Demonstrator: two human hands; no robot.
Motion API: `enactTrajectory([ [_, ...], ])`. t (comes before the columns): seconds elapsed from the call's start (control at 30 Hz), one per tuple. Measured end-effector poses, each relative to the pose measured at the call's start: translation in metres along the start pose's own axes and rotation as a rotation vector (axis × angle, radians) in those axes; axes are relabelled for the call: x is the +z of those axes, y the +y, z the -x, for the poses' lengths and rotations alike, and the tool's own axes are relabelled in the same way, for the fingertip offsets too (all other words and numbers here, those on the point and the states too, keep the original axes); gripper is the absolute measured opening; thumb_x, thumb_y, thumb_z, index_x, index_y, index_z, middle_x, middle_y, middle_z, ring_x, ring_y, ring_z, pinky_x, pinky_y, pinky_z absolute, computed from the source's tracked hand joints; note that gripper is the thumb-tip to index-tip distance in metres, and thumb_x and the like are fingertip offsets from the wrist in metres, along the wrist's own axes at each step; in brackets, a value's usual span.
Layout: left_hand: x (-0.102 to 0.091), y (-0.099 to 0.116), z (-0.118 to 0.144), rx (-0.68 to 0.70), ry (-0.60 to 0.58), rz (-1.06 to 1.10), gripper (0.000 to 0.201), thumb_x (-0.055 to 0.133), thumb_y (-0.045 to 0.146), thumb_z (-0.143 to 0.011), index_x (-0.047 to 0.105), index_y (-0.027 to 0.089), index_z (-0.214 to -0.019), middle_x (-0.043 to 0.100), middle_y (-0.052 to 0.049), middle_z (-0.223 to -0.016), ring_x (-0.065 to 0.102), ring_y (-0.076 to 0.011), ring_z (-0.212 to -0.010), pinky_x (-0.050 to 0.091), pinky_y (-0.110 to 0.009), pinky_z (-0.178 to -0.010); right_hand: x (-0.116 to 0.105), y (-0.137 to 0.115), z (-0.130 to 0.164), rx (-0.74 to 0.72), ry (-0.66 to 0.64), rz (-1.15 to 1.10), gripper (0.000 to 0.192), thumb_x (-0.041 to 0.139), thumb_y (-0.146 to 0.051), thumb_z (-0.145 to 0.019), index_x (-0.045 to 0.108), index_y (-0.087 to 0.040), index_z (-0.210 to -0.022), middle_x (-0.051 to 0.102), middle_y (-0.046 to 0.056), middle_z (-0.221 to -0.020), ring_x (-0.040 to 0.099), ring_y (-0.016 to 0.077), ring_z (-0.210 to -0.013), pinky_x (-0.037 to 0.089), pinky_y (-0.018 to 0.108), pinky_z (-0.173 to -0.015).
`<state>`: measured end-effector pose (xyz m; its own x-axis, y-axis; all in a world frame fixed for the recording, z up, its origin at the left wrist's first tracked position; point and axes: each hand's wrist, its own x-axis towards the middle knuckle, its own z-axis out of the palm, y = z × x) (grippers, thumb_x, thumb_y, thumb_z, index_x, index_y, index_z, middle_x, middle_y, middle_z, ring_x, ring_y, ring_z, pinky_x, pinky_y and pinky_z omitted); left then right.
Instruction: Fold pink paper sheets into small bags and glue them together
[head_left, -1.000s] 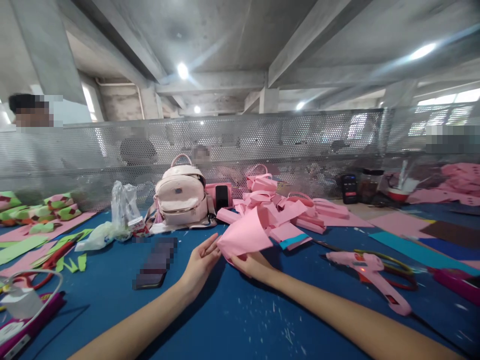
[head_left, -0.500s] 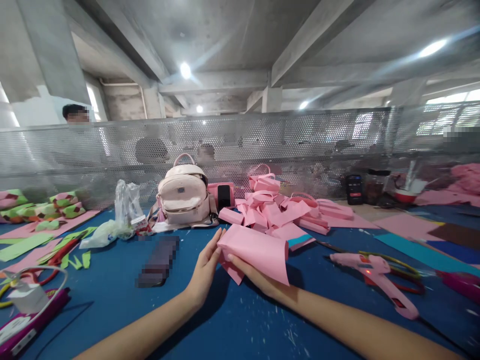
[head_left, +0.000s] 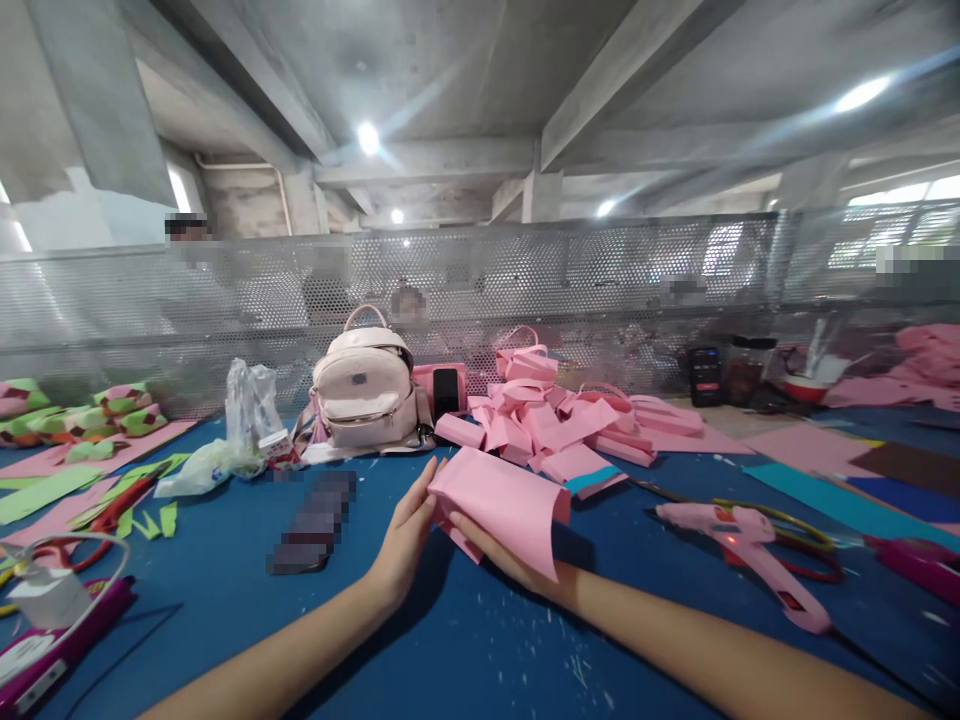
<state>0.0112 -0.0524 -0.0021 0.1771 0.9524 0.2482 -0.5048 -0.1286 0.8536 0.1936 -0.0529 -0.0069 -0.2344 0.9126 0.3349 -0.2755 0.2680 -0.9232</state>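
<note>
Currently, the left hand (head_left: pixel 405 535) and right hand (head_left: pixel 502 560) are grasping a curved pink foam sheet (head_left: pixel 506 500) just above the blue table (head_left: pixel 465 640), near centre; it is bending over, not yet forming a closed shape. Farther away, finished pink pieces (head_left: pixel 570 420) are lying piled beside a shut backpack (head_left: pixel 365 392), contents hidden.

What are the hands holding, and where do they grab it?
A folded pink paper sheet. The left hand presses its fingers on the left end; the right hand supports it from underneath, near that same end.
</note>
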Motion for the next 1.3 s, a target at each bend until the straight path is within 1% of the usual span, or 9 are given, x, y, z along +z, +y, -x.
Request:
enactTrajectory([
  [0.13, 0.002, 0.000, -0.002, -0.048, -0.004, 0.048, 0.065, 0.068, 0.028, -0.080, 0.050, 0.027, -0.143, 0.051, -0.007, -0.149, 0.046, -0.0276, -0.138, 0.039, -0.039, -0.110, 0.013, -0.011, -0.007, -0.172, -0.080, 0.396, 0.041, 0.079, -0.036, -0.076, 0.069, -0.039, -0.116, 0.063, 0.000, -0.129, 0.052, 0.0320, -0.126, 0.044, 0.047, -0.108],
  [0.3, 0.006, 0.002, -0.003, -0.068, -0.082, 0.087, 0.086, 0.056, 0.008, -0.057, 0.051, 0.027, -0.140, 0.060, -0.006, -0.138, 0.053, -0.0232, -0.130, 0.045, -0.033, -0.103, 0.023, -0.019, -0.013, -0.317, -0.052, 0.672, 0.045, 0.074, -0.030, -0.077, 0.067, -0.027, -0.122, 0.066, 0.007, -0.124, 0.054, 0.0332, -0.122, 0.042, 0.050, -0.106],
  [0.47, 0.011, 0.001, 0.001, -0.083, -0.171, 0.055, 0.091, 0.051, 0.007, -0.049, 0.053, 0.025, -0.138, 0.063, -0.006, -0.135, 0.053, -0.0227, -0.130, 0.044, -0.034, -0.105, 0.019, -0.023, -0.013, -0.405, -0.006, 0.802, 0.027, 0.068, -0.035, -0.086, 0.072, -0.023, -0.109, 0.071, 0.009, -0.111, 0.059, 0.0299, -0.113, 0.047, 0.043, -0.098],
  [0.6, 0.011, -0.001, 0.002, -0.054, -0.208, -0.034, 0.089, 0.052, 0.009, -0.053, 0.050, 0.023, -0.140, 0.060, -0.008, -0.138, 0.051, -0.0279, -0.133, 0.041, -0.042, -0.110, 0.014, -0.024, -0.020, -0.455, -0.008, 0.816, 0.018, 0.067, -0.032, -0.087, 0.076, -0.024, -0.100, 0.073, 0.008, -0.107, 0.062, 0.0276, -0.107, 0.046, 0.042, -0.096],
  [0.7, 0.003, -0.002, 0.000, 0.019, -0.167, -0.153, 0.074, 0.059, 0.015, -0.075, 0.043, 0.027, -0.146, 0.051, -0.007, -0.149, 0.042, -0.0288, -0.140, 0.036, -0.045, -0.114, 0.014, -0.026, -0.026, -0.457, -0.031, 0.774, 0.013, 0.067, -0.026, -0.084, 0.078, -0.026, -0.092, 0.073, 0.006, -0.109, 0.063, 0.0270, -0.106, 0.045, 0.042, -0.097],
  [0.8, -0.007, 0.001, -0.006, 0.134, -0.125, -0.289, 0.072, 0.062, 0.025, -0.088, 0.031, 0.030, -0.153, 0.034, -0.005, -0.160, 0.032, -0.0271, -0.146, 0.028, -0.043, -0.119, 0.018, -0.032, -0.027, -0.419, -0.108, 0.680, 0.021, 0.064, -0.021, -0.083, 0.077, -0.024, -0.100, 0.073, 0.005, -0.111, 0.066, 0.0246, -0.104, 0.049, 0.038, -0.095],
  [0.9, -0.014, 0.007, -0.010, 0.236, -0.143, -0.417, 0.074, 0.067, 0.030, -0.089, 0.030, 0.031, -0.153, 0.027, -0.004, -0.163, 0.028, -0.0273, -0.148, 0.026, -0.041, -0.120, 0.022, -0.041, -0.026, -0.359, -0.177, 0.589, 0.022, 0.063, -0.022, -0.084, 0.077, -0.021, -0.102, 0.074, 0.006, -0.110, 0.068, 0.0237, -0.100, 0.052, 0.035, -0.092],
  [1.13, -0.024, 0.015, -0.008, 0.359, -0.242, -0.650, 0.066, 0.063, 0.037, -0.093, 0.036, 0.027, -0.152, 0.030, -0.005, -0.162, 0.025, -0.0282, -0.149, 0.015, -0.044, -0.124, 0.028, -0.044, -0.021, -0.205, -0.207, 0.424, 0.027, 0.066, -0.032, -0.084, 0.076, -0.014, -0.101, 0.076, 0.009, -0.100, 0.071, 0.0262, -0.092, 0.055, 0.037, -0.085],
  [1.3, -0.027, 0.016, -0.011, 0.423, -0.276, -0.726, 0.066, 0.056, 0.045, -0.095, 0.033, 0.027, -0.153, 0.029, -0.006, -0.162, 0.026, -0.0293, -0.149, 0.017, -0.046, -0.123, 0.030, -0.042, -0.020, -0.132, -0.239, 0.343, 0.029, 0.070, -0.035, -0.082, 0.076, -0.012, -0.100, 0.077, 0.010, -0.098, 0.071, 0.0268, -0.091, 0.054, 0.039, -0.086],
])
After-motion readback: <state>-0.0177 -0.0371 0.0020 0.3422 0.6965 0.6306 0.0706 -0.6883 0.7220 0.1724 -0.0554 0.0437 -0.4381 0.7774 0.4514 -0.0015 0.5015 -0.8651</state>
